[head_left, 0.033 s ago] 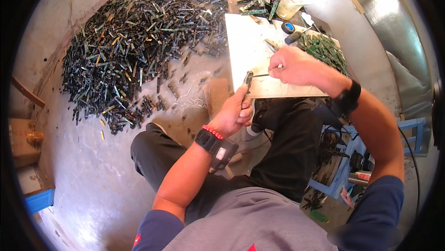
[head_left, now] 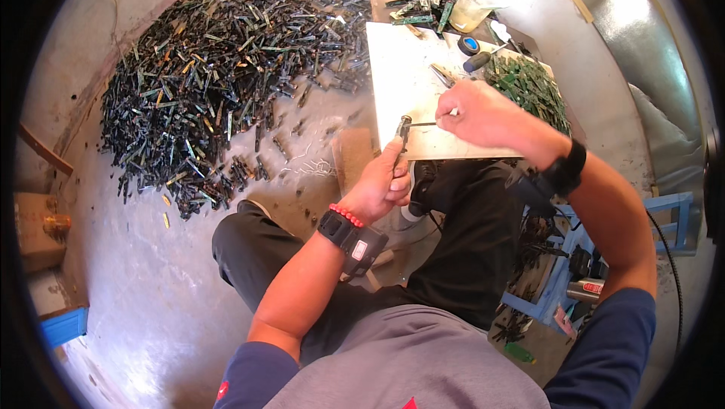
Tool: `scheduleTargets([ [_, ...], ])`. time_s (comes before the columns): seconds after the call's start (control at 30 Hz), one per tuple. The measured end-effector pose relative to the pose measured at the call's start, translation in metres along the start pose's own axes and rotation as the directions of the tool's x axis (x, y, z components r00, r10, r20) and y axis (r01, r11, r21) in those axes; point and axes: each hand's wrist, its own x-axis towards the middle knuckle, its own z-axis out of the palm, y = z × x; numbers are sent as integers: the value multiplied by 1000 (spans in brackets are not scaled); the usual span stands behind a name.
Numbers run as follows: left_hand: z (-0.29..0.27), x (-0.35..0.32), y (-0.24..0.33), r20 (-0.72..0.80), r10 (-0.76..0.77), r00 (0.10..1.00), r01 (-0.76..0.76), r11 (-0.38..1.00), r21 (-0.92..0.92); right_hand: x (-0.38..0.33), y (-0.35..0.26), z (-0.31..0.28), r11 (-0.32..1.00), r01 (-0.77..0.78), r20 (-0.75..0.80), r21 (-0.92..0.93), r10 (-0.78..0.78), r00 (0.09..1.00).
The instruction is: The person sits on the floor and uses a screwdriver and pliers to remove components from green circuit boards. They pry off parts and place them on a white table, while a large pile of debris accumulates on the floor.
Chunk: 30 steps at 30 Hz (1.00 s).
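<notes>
My left hand (head_left: 381, 186) is closed round a small metal hand tool (head_left: 405, 128) with a rounded head, perhaps pincers; the fingers hide most of its handle. The head stands up past the thumb at the near edge of a white board (head_left: 400, 69). From the right, my right hand (head_left: 482, 118) pinches a thin dark rod-like piece (head_left: 426, 124), whose far end reaches the tool's head. Whether the two touch cannot be made out. Beyond the right hand lie a slim metal tool (head_left: 441, 74), a dark-handled screwdriver (head_left: 477, 61) and a heap of green strips (head_left: 529, 88).
A big pile of dark strips (head_left: 226, 69) covers the floor at the far left. On the board's far side are a black-and-blue roll (head_left: 469, 45) and a yellowish container (head_left: 470, 12). A blue frame (head_left: 540, 307) stands at my right, beside a cable (head_left: 672, 258).
My right hand and forearm have shifted slightly left and nearer to me, still pinching the thin piece. My left hand and its tool have stayed in place.
</notes>
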Motion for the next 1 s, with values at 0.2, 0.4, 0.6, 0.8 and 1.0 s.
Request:
scheduleTargets([
  [0.2, 6, 3, 2, -26, 22, 999, -22, 1000, 15, -50, -13, 60, 799, 177, -177, -574, -333, 926],
  [0.4, 10, -1, -6, -27, -11, 1000, 13, 997, 76, -60, -15, 55, 746, 189, -216, -638, -409, 887],
  [0.6, 10, -2, -8, -24, -27, 999, 29, 994, 103, -59, -17, 40, 718, 249, -99, -650, -405, 909],
  [0.8, 8, -1, -4, -2, -10, 1000, 10, 997, 73, -31, -7, 16, 881, 240, -79, -407, -296, 952],
  [1.0, 9, -1, -2, 15, -7, 1000, 6, 998, 58, -1, 35, -3, 979, -3, 162, 204, -31, 986],
])
